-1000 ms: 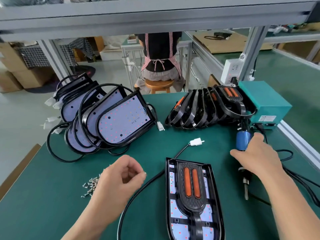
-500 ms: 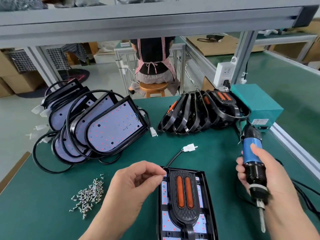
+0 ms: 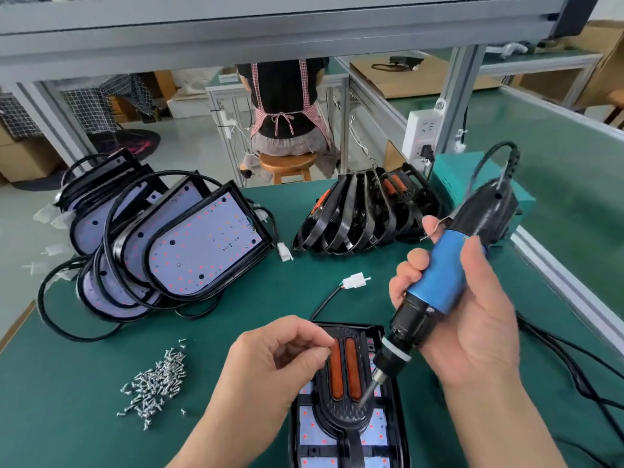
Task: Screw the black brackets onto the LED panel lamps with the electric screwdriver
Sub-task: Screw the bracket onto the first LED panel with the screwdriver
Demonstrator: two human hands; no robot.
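While the electric screwdriver was gripped by the right hand, bit over the black bracket at lower centre, a small screw was pinched by the left hand.

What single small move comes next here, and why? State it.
Probably bring the screw pinched in the left hand to the tip of the electric screwdriver. The right hand holds it angled down over the black bracket, and its bit looks bare.

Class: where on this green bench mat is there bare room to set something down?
Bare: green mat between the stacked white LED panels and black brackets; also near-left of the loose silver screws. Crowded: the front, around both hands.
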